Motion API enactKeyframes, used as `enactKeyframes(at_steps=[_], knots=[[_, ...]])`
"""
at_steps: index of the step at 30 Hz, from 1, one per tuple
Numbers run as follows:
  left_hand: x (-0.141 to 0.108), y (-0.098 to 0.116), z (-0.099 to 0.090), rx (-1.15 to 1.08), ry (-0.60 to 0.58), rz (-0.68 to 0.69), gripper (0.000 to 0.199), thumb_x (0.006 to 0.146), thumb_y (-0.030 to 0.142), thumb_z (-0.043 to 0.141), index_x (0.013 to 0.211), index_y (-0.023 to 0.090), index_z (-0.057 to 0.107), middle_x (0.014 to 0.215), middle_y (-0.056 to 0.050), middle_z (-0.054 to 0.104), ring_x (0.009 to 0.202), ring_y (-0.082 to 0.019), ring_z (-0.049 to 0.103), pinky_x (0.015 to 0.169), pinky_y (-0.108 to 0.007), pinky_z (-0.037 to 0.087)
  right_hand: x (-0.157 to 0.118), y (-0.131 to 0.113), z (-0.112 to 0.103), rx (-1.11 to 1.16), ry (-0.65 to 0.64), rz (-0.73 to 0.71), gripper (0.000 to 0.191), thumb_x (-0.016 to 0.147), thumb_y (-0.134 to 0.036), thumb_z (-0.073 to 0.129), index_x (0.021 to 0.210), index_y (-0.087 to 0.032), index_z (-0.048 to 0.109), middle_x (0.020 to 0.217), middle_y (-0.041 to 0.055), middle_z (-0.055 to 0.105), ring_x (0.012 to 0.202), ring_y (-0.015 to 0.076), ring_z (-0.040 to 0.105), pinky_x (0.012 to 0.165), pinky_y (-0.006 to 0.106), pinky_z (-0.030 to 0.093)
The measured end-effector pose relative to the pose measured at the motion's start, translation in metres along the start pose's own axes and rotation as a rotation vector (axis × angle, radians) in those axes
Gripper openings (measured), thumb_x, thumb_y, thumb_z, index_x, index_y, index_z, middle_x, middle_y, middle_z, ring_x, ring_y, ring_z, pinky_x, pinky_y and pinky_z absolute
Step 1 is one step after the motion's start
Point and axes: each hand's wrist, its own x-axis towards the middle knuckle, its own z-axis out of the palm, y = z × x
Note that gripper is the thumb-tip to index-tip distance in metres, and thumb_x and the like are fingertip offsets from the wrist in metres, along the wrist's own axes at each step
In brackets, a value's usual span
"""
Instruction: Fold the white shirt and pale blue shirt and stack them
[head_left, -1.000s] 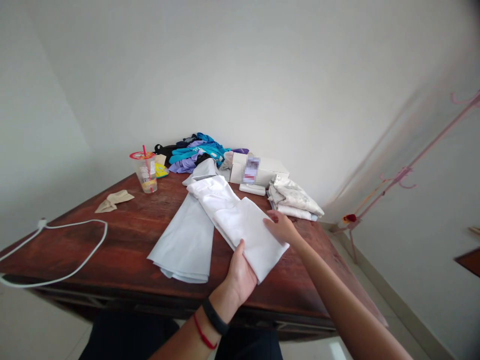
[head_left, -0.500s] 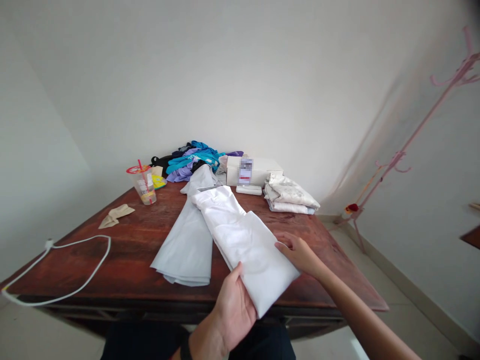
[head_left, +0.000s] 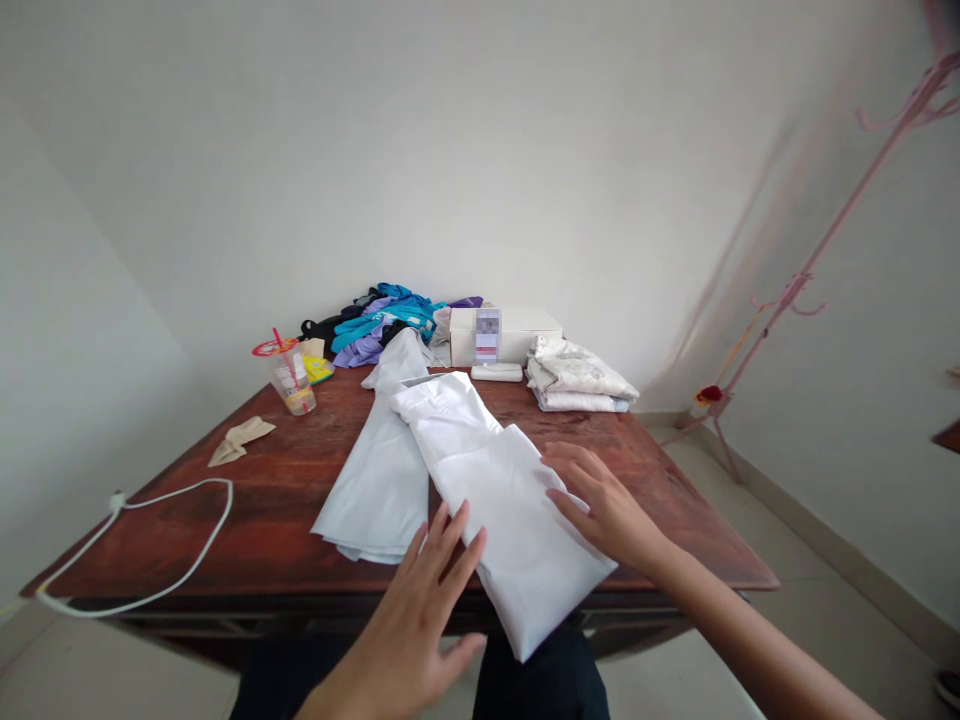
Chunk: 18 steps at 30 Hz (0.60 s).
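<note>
A white garment, folded over on itself, lies slantwise on the wooden table, its near end hanging past the front edge. My left hand is at its left side with fingers spread, holding nothing. On its right edge rests my right hand, fingers apart and lightly bent, with no grip visible. To the left, a second pale grey-white garment is spread flat, partly under the far end of the folded one.
Behind are piled coloured clothes, a white box and folded patterned cloth. On the left are a plastic cup, a beige cloth and a white cable. A pink stand leans at the right.
My left hand has let go of the folded garment's near end and opened beside it. My right hand's fingers have spread. The garment's near end sits slightly lower and further right.
</note>
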Motion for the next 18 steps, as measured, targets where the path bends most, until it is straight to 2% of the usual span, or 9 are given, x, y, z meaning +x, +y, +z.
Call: enactKeyframes(at_steps=[2, 4, 6, 9, 11, 14, 18], knots=[[0.023, -0.013, -0.008, 0.096, -0.096, 0.048, 0.117, 0.078, 0.032, 0.082, 0.163, 0.034, 0.002, 0.171, -0.01, 0.0, 0.155, -0.04, 0.004, 0.122, -0.064, 0.019, 0.018, -0.005, 0.004, 0.027, -0.119, -0.109, 0.046, 0.098, -0.043, 0.056, 0.142, -0.031, 0.057, 0.16, 0.0057, 0.04, 0.149, 0.0314, 0.032, 0.122, 0.051, 0.029], [0.044, -0.027, -0.01, 0.145, -0.136, 0.066, 0.127, 0.07, 0.041, 0.088, 0.163, 0.031, 0.002, 0.17, -0.013, -0.003, 0.155, -0.041, -0.002, 0.122, -0.065, 0.013, 0.035, -0.001, 0.013, 0.082, -0.227, -0.156, 0.055, 0.097, -0.048, 0.058, 0.149, -0.031, 0.051, 0.166, 0.0036, 0.028, 0.154, 0.0318, 0.021, 0.125, 0.053, 0.021], [0.057, -0.04, -0.01, 0.155, -0.17, 0.069, 0.136, 0.062, 0.053, 0.09, 0.163, 0.029, 0.003, 0.17, -0.016, -0.003, 0.154, -0.042, -0.004, 0.121, -0.066, 0.008, 0.047, 0.009, 0.025, 0.138, -0.316, -0.137, 0.064, 0.095, -0.054, 0.06, 0.153, -0.031, 0.046, 0.168, 0.0036, 0.022, 0.156, 0.0327, 0.014, 0.126, 0.054, 0.016], [0.064, -0.054, -0.007, 0.118, -0.231, 0.064, 0.147, 0.052, 0.066, 0.089, 0.164, 0.027, 0.001, 0.17, -0.017, -0.003, 0.154, -0.042, -0.004, 0.122, -0.064, 0.004, 0.053, 0.027, 0.039, 0.182, -0.438, -0.081, 0.07, 0.096, -0.06, 0.055, 0.157, -0.034, 0.035, 0.169, 0.0034, 0.015, 0.156, 0.0323, 0.007, 0.125, 0.057, 0.01], [0.063, -0.058, -0.004, 0.095, -0.251, 0.049, 0.147, 0.052, 0.069, 0.088, 0.163, 0.027, 0.001, 0.17, -0.017, -0.003, 0.155, -0.042, -0.003, 0.122, -0.063, 0.003, 0.052, 0.034, 0.043, 0.19, -0.48, -0.068, 0.068, 0.098, -0.06, 0.052, 0.158, -0.036, 0.031, 0.169, 0.0017, 0.012, 0.156, 0.0313, 0.005, 0.125, 0.058, 0.007], [0.06, -0.056, 0.002, 0.084, -0.233, 0.027, 0.141, 0.055, 0.065, 0.087, 0.164, 0.028, 0.005, 0.17, -0.015, -0.005, 0.154, -0.043, -0.003, 0.121, -0.064, 0.003, 0.048, 0.038, 0.044, 0.201, -0.475, -0.08, 0.066, 0.098, -0.058, 0.053, 0.157, -0.039, 0.032, 0.169, -0.0005, 0.012, 0.156, 0.0306, 0.005, 0.125, 0.057, 0.005], [0.058, -0.039, 0.012, 0.116, -0.182, 0.04, 0.117, 0.071, 0.044, 0.081, 0.164, 0.029, 0.013, 0.17, -0.011, -0.003, 0.154, -0.044, -0.005, 0.12, -0.067, 0.0, 0.043, 0.033, 0.044, 0.176, -0.462, -0.095, 0.067, 0.096, -0.058, 0.057, 0.157, -0.04, 0.033, 0.169, -0.001, 0.014, 0.156, 0.0312, 0.005, 0.125, 0.057, 0.004]])
